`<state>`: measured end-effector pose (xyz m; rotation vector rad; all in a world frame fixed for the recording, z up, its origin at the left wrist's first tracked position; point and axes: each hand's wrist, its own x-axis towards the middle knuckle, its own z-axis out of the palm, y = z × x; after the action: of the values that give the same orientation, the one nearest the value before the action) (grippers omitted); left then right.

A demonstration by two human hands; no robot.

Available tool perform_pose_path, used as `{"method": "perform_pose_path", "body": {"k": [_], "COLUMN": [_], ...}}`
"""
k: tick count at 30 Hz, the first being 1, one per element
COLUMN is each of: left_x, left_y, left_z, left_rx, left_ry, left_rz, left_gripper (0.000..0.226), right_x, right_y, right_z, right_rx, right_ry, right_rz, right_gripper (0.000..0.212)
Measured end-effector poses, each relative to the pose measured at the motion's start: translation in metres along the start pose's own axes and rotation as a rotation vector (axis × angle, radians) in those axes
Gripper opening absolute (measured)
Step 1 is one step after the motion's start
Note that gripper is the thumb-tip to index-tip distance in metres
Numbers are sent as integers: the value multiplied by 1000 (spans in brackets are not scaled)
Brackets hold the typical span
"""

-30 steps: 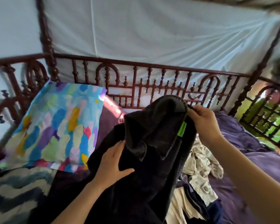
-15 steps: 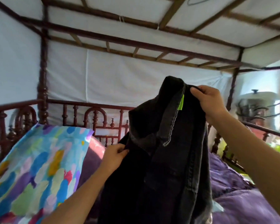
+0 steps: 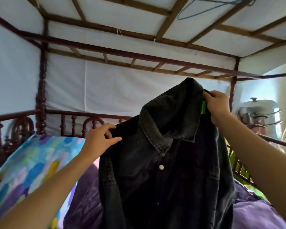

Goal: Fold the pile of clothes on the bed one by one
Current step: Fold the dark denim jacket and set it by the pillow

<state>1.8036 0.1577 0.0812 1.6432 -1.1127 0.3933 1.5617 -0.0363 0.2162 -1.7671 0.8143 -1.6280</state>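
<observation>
A dark denim shirt point(image 3: 165, 162) with a collar, a white snap button and a green tag hangs in the air over the bed, its front facing me. My left hand point(image 3: 99, 139) pinches its left shoulder. My right hand point(image 3: 217, 104) grips the collar edge by the green tag, held higher than the left. The shirt's lower part drops out of view, and the pile of clothes is hidden behind it.
A colourful patterned pillow point(image 3: 28, 169) leans at the left against the dark wooden bed rail point(image 3: 73, 113). Purple bedding point(image 3: 254, 212) spreads below. A steel pot point(image 3: 257, 111) stands at the right beyond the bed. White cloth lines the canopy frame overhead.
The shirt went from lying on the pile to hanging high and spread open with its front showing. My left hand moved from its middle to the left shoulder. The view tilted upward.
</observation>
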Motion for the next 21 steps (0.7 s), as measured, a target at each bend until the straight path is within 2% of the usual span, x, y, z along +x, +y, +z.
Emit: {"method": "perform_pose_path", "body": {"k": [3, 4, 6, 7, 12, 15, 17, 21], "left_x": [-23, -30, -43, -49, -87, -120, -143, -181], "left_y": [-15, -19, -28, -32, -37, -40, -47, -46], "left_z": [12, 16, 23, 25, 23, 17, 9, -22], "left_rx": [70, 78, 93, 91, 0, -147, -210, -289], "left_ry": [17, 24, 19, 10, -129, -226, -194, -70], "left_rz": [-105, -123, -119, -118, -181, -365, -491, -641], "left_gripper": [56, 51, 23, 17, 24, 29, 23, 33], "right_x": [-4, -5, -6, -6, -10, -23, -37, -72], "right_y": [11, 15, 25, 32, 69, 84, 90, 99], "right_z": [15, 19, 25, 27, 42, 68, 94, 165], "right_rx": [-19, -26, -40, -48, -63, -77, -83, -95], "right_ry": [-60, -83, -124, -135, -172, -246, -316, -468], "right_rz": [-21, -25, -23, -16, 63, 85, 81, 121], "right_gripper": [18, 21, 25, 28, 21, 17, 15, 22]}}
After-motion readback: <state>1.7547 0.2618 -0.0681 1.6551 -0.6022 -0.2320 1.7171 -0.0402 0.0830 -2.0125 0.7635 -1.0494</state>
